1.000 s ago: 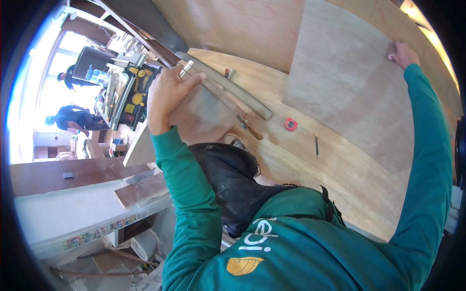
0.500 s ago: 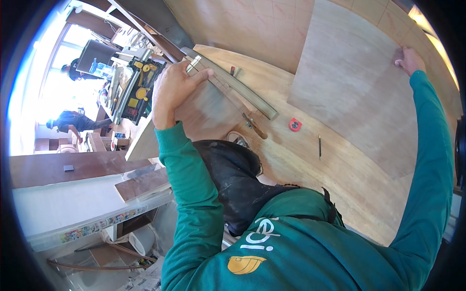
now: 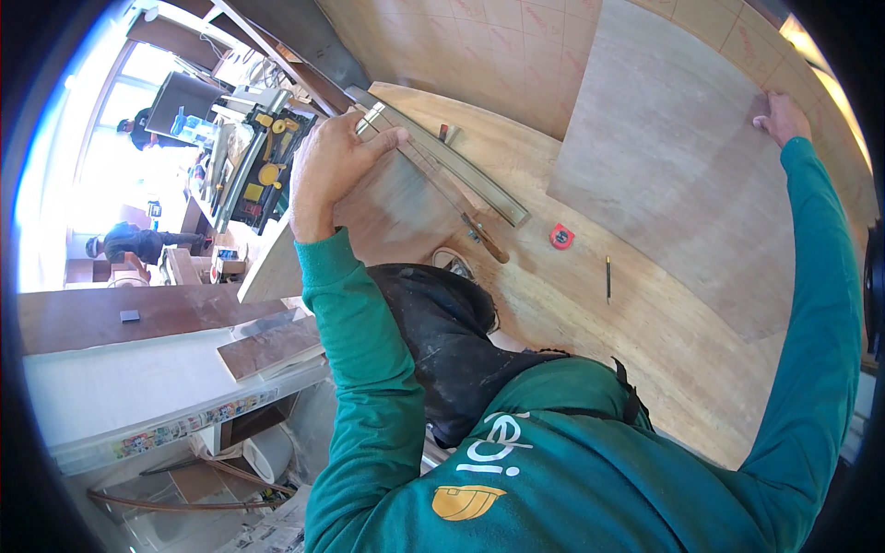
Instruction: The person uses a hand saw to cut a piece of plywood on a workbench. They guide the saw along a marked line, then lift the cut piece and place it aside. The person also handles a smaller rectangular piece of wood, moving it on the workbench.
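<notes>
My left hand (image 3: 334, 166) is closed round the edge of a brown wooden board (image 3: 392, 217), the thumb lying over its face and most of the fingers hidden. At the far right, my right hand (image 3: 784, 118) grips the edge of a thin greyish plywood sheet (image 3: 673, 147), its thumb toward the sheet's face. Close to the left thumb lies a long metal straightedge (image 3: 461, 170). Beside that is a handsaw (image 3: 490, 244) with a wooden handle. Both rest on a large pale wooden sheet (image 3: 553, 295).
A red tape measure (image 3: 561, 237) and a dark pencil (image 3: 608, 279) lie on the pale wood. A black and yellow tool (image 3: 267, 166) stands on the left. Lower left, wood offcuts (image 3: 267, 346) sit on a white surface. Two other people (image 3: 134, 244) work in the background.
Both hands keep their holds, with hardly any movement. In the background at left, one person has shifted and bent lower.
</notes>
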`<move>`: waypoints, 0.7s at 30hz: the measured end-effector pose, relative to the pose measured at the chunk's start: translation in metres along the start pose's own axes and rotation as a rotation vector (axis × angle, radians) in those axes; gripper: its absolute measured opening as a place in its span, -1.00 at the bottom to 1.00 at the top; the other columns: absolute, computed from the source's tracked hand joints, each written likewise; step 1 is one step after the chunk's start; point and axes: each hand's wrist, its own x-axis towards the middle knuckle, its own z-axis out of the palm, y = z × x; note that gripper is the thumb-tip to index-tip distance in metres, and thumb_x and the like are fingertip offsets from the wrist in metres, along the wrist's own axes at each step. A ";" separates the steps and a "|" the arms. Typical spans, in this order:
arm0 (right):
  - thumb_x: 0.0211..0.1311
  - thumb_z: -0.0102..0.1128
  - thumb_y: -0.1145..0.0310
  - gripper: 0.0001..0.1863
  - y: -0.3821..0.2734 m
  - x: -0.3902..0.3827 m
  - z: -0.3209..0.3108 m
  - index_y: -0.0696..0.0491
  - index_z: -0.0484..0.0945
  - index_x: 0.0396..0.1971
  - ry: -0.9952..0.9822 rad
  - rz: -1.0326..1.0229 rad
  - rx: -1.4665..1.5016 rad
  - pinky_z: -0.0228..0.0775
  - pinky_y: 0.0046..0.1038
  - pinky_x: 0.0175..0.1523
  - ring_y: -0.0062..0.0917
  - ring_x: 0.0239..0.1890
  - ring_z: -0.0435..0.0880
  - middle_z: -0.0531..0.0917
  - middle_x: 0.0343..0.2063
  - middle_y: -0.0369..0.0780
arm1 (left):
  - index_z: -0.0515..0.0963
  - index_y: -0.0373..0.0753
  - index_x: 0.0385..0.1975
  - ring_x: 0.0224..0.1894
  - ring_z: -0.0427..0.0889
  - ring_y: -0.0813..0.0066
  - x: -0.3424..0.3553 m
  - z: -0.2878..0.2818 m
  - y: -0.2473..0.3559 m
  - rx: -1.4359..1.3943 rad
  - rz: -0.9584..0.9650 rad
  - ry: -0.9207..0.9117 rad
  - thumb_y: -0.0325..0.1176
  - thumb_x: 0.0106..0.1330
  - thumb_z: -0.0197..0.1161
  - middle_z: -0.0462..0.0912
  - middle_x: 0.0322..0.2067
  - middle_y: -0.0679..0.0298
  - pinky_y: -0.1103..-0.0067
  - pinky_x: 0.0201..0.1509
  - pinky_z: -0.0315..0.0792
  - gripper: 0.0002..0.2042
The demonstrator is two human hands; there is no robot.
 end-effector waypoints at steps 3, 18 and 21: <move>0.10 0.56 0.24 -0.49 0.002 0.002 0.005 0.21 0.59 -0.04 0.015 -0.013 0.000 0.59 -0.05 0.12 0.02 0.02 0.71 0.71 -0.08 0.10 | 0.77 -0.28 -0.11 -0.40 0.78 0.22 -0.001 -0.001 0.002 0.007 -0.008 0.006 0.23 0.19 0.45 0.77 -0.47 0.05 0.34 -0.17 0.57 -0.39; 0.10 0.57 0.23 -0.48 -0.005 -0.006 -0.002 0.21 0.60 -0.03 0.033 -0.003 0.003 0.58 -0.07 0.15 0.01 0.05 0.70 0.72 -0.07 0.10 | 0.77 -0.27 -0.10 -0.38 0.78 0.21 -0.001 0.000 0.000 -0.007 -0.031 -0.003 0.21 0.19 0.46 0.77 -0.46 0.05 0.34 -0.16 0.57 -0.40; 0.10 0.57 0.25 -0.47 -0.001 -0.002 0.002 0.21 0.59 -0.01 0.023 -0.008 -0.010 0.57 -0.06 0.15 0.01 0.05 0.70 0.71 -0.07 0.10 | 0.77 -0.26 -0.10 -0.38 0.78 0.22 0.001 -0.001 -0.001 0.028 -0.049 -0.016 0.22 0.19 0.46 0.77 -0.46 0.06 0.35 -0.16 0.57 -0.40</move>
